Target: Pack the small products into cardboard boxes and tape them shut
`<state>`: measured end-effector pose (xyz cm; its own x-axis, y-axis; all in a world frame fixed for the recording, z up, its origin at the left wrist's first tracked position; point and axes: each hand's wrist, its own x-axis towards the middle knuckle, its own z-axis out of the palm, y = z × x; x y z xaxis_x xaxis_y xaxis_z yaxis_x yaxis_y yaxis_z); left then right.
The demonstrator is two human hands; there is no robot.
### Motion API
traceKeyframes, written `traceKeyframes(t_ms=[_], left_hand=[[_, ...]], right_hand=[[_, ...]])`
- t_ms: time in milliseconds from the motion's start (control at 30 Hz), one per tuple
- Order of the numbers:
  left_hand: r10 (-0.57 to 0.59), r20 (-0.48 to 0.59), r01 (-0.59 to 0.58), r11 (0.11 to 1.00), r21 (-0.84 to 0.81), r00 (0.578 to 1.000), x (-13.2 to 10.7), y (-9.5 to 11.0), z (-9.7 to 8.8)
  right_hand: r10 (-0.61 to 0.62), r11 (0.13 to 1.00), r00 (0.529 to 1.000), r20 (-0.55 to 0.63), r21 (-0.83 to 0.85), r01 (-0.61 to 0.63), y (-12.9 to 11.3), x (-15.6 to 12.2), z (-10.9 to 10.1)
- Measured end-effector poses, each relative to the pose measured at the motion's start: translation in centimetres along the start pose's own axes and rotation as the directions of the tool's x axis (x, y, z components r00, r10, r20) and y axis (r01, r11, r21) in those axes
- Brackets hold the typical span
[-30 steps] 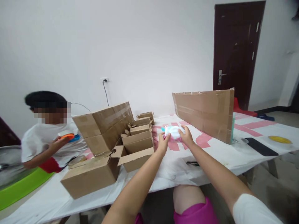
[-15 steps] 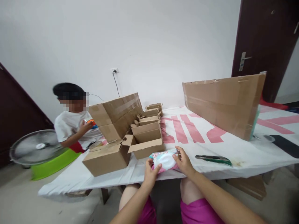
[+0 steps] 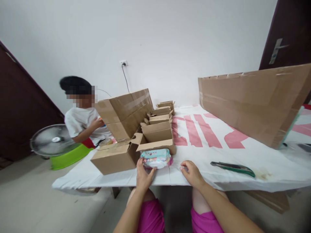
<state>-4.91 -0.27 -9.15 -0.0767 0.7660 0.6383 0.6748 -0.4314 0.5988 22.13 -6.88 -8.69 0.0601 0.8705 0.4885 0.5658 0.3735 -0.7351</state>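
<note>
My left hand grips the left end of a soft pack of wet wipes, thumb in front and fingers behind. The pack is turquoise, white and pink. It stands right before an open cardboard box and covers part of its front. To the right of the pack, my right hand rests at the table's front edge, fingers loosely bent and apart, with nothing in them. A box cutter with a green handle lies on the cloth to the right of that hand.
A closed carton stands at the left, with a row of open small boxes running back. Large cardboard panels rise at left and right. Beyond the left one sits a person, near a fan.
My right hand has let go of the wipes pack and moved away to the right. My left hand has tipped the pack onto its side, nearer the open box. The view has shifted slightly.
</note>
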Motion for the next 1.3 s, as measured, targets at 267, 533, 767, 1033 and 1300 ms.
traceKeyframes(t_ms=[267,533,767,1033,1300], left_hand=[[-0.083,0.202,0.046,0.983,0.177,0.976,1.2,3.2,-0.7],[-0.151,0.201,0.121,0.981,0.154,0.968,4.8,2.4,1.6],[-0.119,0.062,0.114,0.99,0.082,0.991,6.2,1.4,4.4],[0.159,-0.101,-0.14,0.975,0.173,0.982,4.5,2.4,3.0],[0.241,-0.094,-0.216,0.952,0.217,0.966,2.9,3.2,-1.2]], right_hand=[[0.012,0.999,0.997,0.075,-0.038,-0.009,-0.8,-0.1,-0.2],[0.007,0.998,0.997,0.072,-0.057,-0.003,-0.9,-0.1,-0.1],[0.024,0.999,0.998,0.061,-0.034,-0.022,-0.8,0.0,-0.4],[0.044,0.999,0.995,0.09,-0.003,-0.044,-0.4,-0.1,-0.7],[0.07,0.997,0.993,0.098,0.035,-0.074,-0.3,0.0,-1.0]])
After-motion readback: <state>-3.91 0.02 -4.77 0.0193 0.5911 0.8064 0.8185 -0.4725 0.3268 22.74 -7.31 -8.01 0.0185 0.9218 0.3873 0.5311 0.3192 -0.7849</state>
